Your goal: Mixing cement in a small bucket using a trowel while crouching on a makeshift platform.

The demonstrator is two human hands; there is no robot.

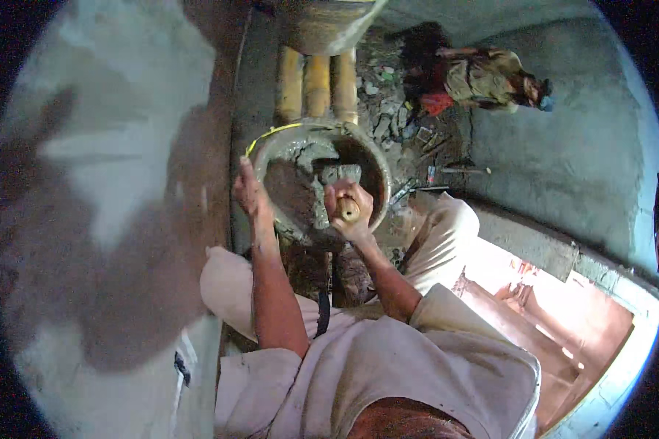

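Observation:
A round, mortar-smeared basin (pixel 386 164) stands before me on bamboo poles, with grey wet mortar (pixel 314 153) along its far wall and in its middle. My right hand (pixel 352 206) is closed around the wooden handle (pixel 349 209) of a trowel, held inside the basin. The trowel's blade (pixel 340 173) is smeared with mortar and lies just beyond my knuckles. At the basin's left side, my left hand (pixel 251 189) grips the rim, close to a strip of bright yellow edge (pixel 272 131). Its fingers are partly hidden.
Bamboo poles (pixel 317 88) run away from me towards another container (pixel 329 27). A plastered wall (pixel 115 181) rises close at my left. Right of the basin lie rubble (pixel 387 118) and a long-handled tool (pixel 464 170). A person (pixel 480 79) stands farther off at the right.

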